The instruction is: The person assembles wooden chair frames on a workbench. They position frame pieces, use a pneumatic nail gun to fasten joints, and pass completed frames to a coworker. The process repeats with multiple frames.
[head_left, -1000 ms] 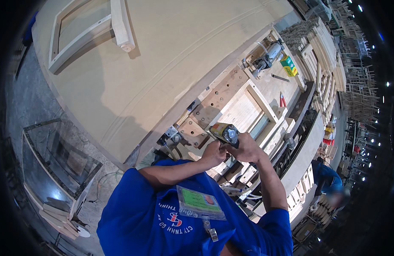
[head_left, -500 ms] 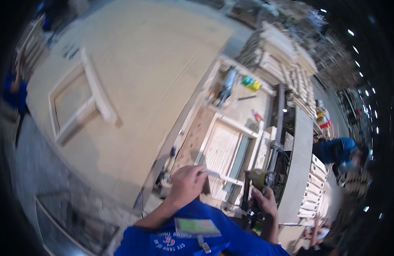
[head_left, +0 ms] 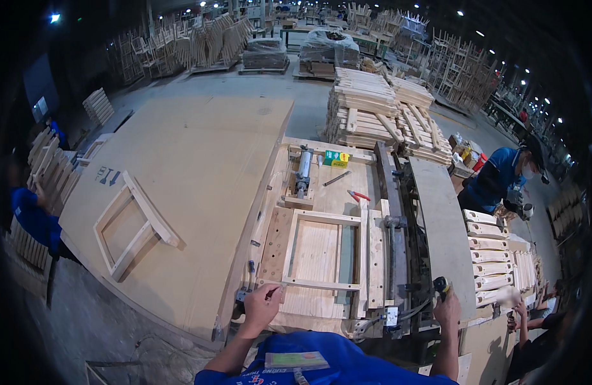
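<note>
My left hand [head_left: 262, 309] is closed, thumb and fingers curled together; whatever may be between them is hidden. It hovers beside the near left corner of a pale wooden frame [head_left: 328, 283], which lies in a wooden jig on the bench. My right hand [head_left: 447, 309], off to the right over the long grey board, grips a black and yellow-green power tool [head_left: 441, 284]. Inside the jig, a silver air cylinder [head_left: 304, 170] is mounted at the far end. Close to it are a green and yellow box [head_left: 336, 158], a dark rod [head_left: 337, 178] and red-handled pliers [head_left: 358, 196].
A joined wooden piece [head_left: 139, 224] rests on the large tan panel [head_left: 200, 173] at left. Stacked wooden parts [head_left: 363, 106] rise beyond the bench. Slotted rails [head_left: 490, 256] are piled at right, near a masked co-worker in blue [head_left: 498, 176]. Another person [head_left: 33, 218] is at far left.
My right hand has carried the power tool rightward, away from the frame. My left hand has lowered beside the frame's corner; the grey strip seen at its fingers before no longer shows. The view has turned.
</note>
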Demonstrator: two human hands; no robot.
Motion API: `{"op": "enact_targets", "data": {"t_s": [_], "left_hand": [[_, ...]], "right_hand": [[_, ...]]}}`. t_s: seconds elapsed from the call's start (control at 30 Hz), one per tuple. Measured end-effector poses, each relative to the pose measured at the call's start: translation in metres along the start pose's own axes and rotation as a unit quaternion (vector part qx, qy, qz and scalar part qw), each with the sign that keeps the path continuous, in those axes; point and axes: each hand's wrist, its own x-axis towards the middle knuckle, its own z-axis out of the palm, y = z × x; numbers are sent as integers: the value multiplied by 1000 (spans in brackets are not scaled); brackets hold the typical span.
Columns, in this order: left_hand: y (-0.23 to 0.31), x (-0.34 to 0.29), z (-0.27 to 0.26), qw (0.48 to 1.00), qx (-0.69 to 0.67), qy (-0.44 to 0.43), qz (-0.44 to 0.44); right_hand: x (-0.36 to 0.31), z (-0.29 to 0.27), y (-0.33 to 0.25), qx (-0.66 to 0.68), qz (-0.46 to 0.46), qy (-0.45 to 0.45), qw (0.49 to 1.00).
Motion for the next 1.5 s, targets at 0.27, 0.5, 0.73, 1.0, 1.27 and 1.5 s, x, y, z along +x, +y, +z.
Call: {"op": "enact_targets", "data": {"t_s": [0.27,0.5,0.73,1.0,1.27,1.5], "left_hand": [[34,13,33,950,229,-109,182],[41,26,106,905,236,-238,263],[38,41,133,876,264,-318,247],[31,53,145,861,286,-335,255],[25,64,146,854,269,-367,252],[25,75,143,832,268,-408,265]], "right_hand": [[21,39,53,-54,-7,137,989],[-3,46,21,30,-67,190,979],[-98,80,-71,337,-264,-67,901],[-109,70,-70,517,-134,-77,842],[-103,58,-68,429,-171,-73,884],[-92,58,-55,379,-159,-35,911]]}}
